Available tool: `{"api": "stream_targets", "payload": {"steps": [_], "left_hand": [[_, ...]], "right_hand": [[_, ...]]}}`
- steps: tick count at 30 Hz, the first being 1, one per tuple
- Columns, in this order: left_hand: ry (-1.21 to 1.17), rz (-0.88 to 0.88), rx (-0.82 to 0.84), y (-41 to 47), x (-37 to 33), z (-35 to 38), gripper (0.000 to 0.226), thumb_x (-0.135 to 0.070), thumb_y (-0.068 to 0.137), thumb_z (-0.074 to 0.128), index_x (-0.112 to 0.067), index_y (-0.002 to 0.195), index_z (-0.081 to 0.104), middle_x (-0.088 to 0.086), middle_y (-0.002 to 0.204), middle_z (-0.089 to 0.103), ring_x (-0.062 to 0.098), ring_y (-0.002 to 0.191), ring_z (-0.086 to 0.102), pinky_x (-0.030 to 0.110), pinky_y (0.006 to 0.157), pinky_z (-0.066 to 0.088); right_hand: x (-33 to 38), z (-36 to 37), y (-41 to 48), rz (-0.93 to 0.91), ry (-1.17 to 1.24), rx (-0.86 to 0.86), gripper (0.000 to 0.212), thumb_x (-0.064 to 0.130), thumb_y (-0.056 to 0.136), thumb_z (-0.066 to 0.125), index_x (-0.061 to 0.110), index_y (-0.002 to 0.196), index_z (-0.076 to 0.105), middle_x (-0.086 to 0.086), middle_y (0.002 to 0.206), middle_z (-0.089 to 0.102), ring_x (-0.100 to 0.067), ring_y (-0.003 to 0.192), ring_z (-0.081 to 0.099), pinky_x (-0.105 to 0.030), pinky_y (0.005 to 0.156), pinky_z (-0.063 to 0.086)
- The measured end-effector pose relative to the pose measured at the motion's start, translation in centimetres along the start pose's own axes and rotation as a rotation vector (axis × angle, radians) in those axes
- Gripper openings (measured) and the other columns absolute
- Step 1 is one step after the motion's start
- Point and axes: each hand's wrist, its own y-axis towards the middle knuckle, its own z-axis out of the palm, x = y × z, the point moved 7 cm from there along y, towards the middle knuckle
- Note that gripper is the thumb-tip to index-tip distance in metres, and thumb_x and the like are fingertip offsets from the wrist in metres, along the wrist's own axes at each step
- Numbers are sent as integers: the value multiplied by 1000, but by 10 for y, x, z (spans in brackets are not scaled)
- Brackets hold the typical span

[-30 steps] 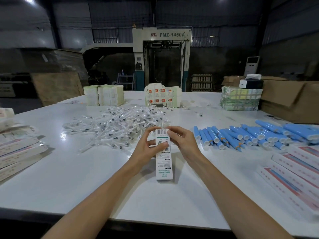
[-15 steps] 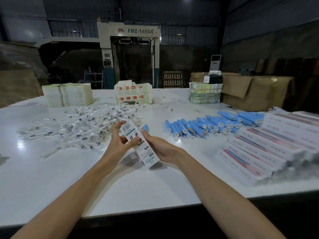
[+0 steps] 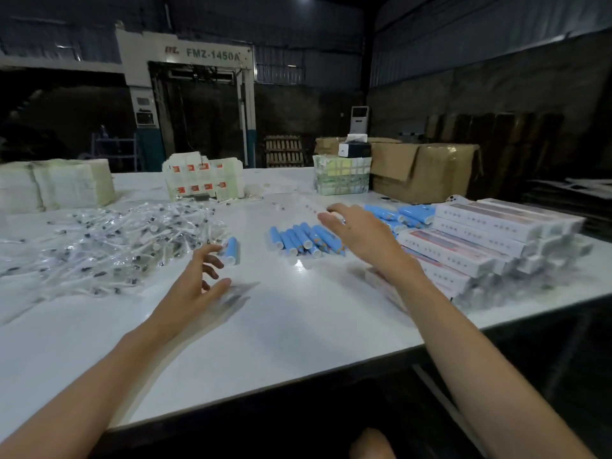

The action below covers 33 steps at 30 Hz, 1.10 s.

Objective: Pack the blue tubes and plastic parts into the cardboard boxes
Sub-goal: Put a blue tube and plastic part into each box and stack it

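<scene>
Clear plastic parts (image 3: 109, 240) lie in a loose heap on the left side of the white table (image 3: 298, 326). Your left hand (image 3: 195, 286) hovers just right of that heap, fingers loosely curled and holding nothing, its fingertips near a single blue tube (image 3: 231, 250) with a white cap that lies apart from the others. Further right, a row of blue tubes (image 3: 304, 238) lies side by side on the table. Your right hand (image 3: 361, 236) is spread open above them, gripping nothing. Long white cardboard boxes (image 3: 490, 233) are stacked at the table's right edge, just beside your right forearm.
</scene>
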Motion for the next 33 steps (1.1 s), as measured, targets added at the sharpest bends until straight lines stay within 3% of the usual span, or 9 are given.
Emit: {"api": "stream_targets", "payload": {"steps": [4,6,9,12,16,21,24,28,33], "left_hand": [[61,82,-11,0,-5,-4,50,-6,102,68,-29,143,49,-4,123,57,17,107,58,27,82,52],[90,109,-12,-1,-7,-4,50,-4,102,68,-31,141,52,-5,123,57,16,107,59,28,82,52],[109,114,-4,-2,-7,-4,49,-2,101,68,-29,139,54,-3,121,58,16,107,58,28,81,52],[128,99,6,-2,-4,-4,45,-1,101,68,-27,137,57,-4,120,60,16,107,58,27,80,51],[143,88,30,-4,-2,-2,41,-1,101,67,-26,132,62,-5,119,61,16,107,58,26,81,50],[130,68,65,-5,1,-1,36,-2,102,66,-33,120,67,-3,112,65,19,103,63,29,78,53],[140,49,50,-5,2,-2,33,-5,103,65,-36,113,70,-4,105,68,18,98,65,34,79,54],[189,18,-17,-6,3,-10,28,-10,102,66,-37,109,72,-7,100,68,14,93,65,36,79,54],[256,15,-66,-9,-1,-18,27,-8,99,68,-34,105,71,-11,99,68,11,91,66,38,78,55]], "right_hand": [[-51,-66,-12,51,-473,-157,44,51,110,35,24,140,51,-10,118,55,-33,105,61,-38,73,40],[-73,-81,-22,59,-729,-108,44,42,109,31,22,145,45,-11,122,52,-32,107,59,-38,72,37],[-100,-91,-38,58,-951,-35,36,39,109,42,21,139,50,-10,128,55,-30,115,56,-39,83,48],[-118,-101,-52,139,-895,-106,44,51,107,43,19,134,57,-12,128,57,-30,119,56,-40,93,47],[-136,-95,-57,170,-908,-86,48,54,107,40,21,135,60,-13,146,51,-29,135,46,-42,106,44],[-120,-90,-48,134,-931,-165,43,50,106,49,18,131,64,-11,139,53,-28,129,47,-44,104,44],[-82,-72,-33,-2,-824,-247,30,35,107,53,14,121,67,-8,120,62,-26,112,53,-40,95,45],[-19,-26,-4,-82,-577,-240,23,23,108,42,13,100,61,-8,101,67,-27,90,57,-36,70,37],[52,42,31,-138,-252,-163,23,20,104,45,11,91,61,-10,88,67,-35,84,64,-37,62,36]]}}
